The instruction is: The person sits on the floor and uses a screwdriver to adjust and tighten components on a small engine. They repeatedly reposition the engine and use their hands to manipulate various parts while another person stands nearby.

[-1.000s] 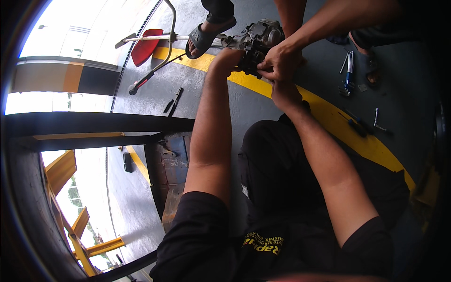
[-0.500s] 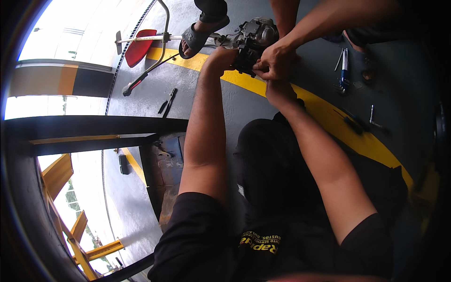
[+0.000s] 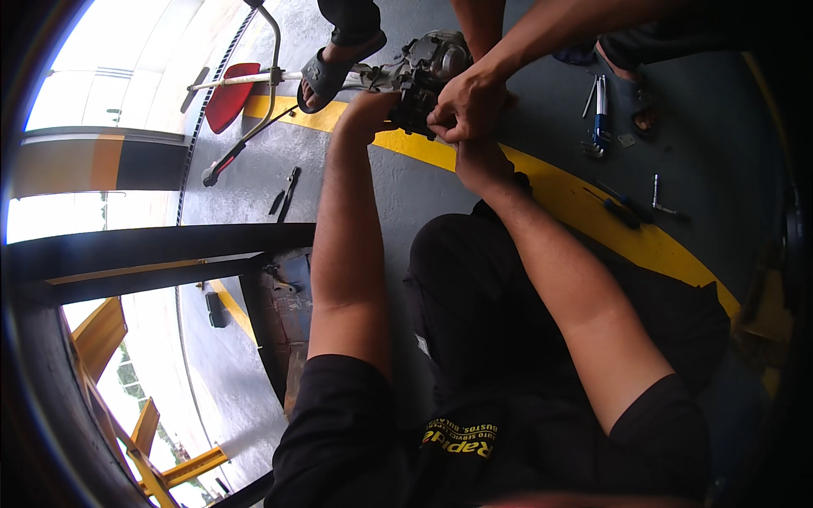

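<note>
A brush cutter lies on the floor at the top, with its grey and black engine (image 3: 428, 72) toward the middle. My left hand (image 3: 368, 113) is curled against the engine's left side, its fingertips hidden by the engine. My right hand (image 3: 484, 166) reaches to the engine's near right edge, just below a co-worker's hand (image 3: 466, 106), which covers most of its fingers. That co-worker's fingers are pinched close to the engine; what they hold, if anything, is too small to make out. The cutter's shaft runs left to a red guard (image 3: 233, 97).
A co-worker's sandalled foot (image 3: 324, 78) stands over the shaft. Pliers (image 3: 286, 195) lie left of my left forearm. On the right lie a blue hex key set (image 3: 600, 118), screwdrivers (image 3: 622, 209) and a socket wrench (image 3: 659, 199). A dark metal frame (image 3: 161, 254) stands at the left.
The whole view has shifted, so the engine and hands appear a little farther left. Both my hands and the co-worker's hand keep their places at the engine.
</note>
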Available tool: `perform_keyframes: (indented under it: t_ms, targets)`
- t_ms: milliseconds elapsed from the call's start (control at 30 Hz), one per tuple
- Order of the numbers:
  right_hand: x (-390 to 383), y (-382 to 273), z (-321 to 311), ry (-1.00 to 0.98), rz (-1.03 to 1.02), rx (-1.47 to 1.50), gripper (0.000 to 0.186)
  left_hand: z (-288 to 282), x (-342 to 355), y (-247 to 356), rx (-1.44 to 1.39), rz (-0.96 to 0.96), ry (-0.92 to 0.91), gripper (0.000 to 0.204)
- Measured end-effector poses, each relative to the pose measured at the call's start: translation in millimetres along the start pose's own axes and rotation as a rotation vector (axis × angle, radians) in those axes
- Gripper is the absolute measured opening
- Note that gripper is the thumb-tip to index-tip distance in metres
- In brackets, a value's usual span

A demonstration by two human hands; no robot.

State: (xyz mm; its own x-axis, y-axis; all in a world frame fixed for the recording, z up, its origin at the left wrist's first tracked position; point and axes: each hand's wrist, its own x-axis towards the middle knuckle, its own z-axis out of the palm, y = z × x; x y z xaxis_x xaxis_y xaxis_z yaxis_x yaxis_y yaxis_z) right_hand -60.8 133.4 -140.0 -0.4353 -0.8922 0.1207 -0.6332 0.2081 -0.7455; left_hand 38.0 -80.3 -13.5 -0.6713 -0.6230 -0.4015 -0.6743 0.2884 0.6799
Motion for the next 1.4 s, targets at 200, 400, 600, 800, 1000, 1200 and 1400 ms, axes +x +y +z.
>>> perform_keyframes:
  t_ms: [200, 400, 600, 800, 1000, 1200, 1400]
  targets:
    - [2.8, 7.2, 6.3, 0.007, 0.019, 0.068, 0.038, -3.4, -12.1, 3.4, 0.523, 0.287, -0.017, 0.04]
    - [3.4, 8.8, 10.9, 0.049, 0.002, 0.1, 0.039, -5.6, -22.1, 14.1, 0.675, 0.395, -0.065, 0.04]
    - [-0.3, 3.7, 5.7, -0.06, 0.103, -0.022, 0.041, 8.5, -17.1, 33.9, 0.031, -0.107, 0.056, 0.03]
    - [-5.1, -1.3, -2.4, 0.058, 0.078, 0.037, 0.038, -1.0, -25.1, 19.6, 0.565, 0.217, -0.061, 0.033]
    - [-3.4, 4.0, 1.9, -0.044, 0.066, -0.021, 0.044, 6.2, -22.2, 35.4, 0.02, -0.135, 0.01, 0.029]
    - [-4.9, 4.1, 0.9, -0.007, 0.025, -0.085, 0.047, 12.3, -29.7, 49.1, -0.095, -0.229, 0.103, 0.019]
    - [-4.7, -0.7, -2.6, 0.0, -0.039, -0.011, 0.048, 5.9, -30.8, 37.5, -0.359, -0.199, 0.054, 0.021]
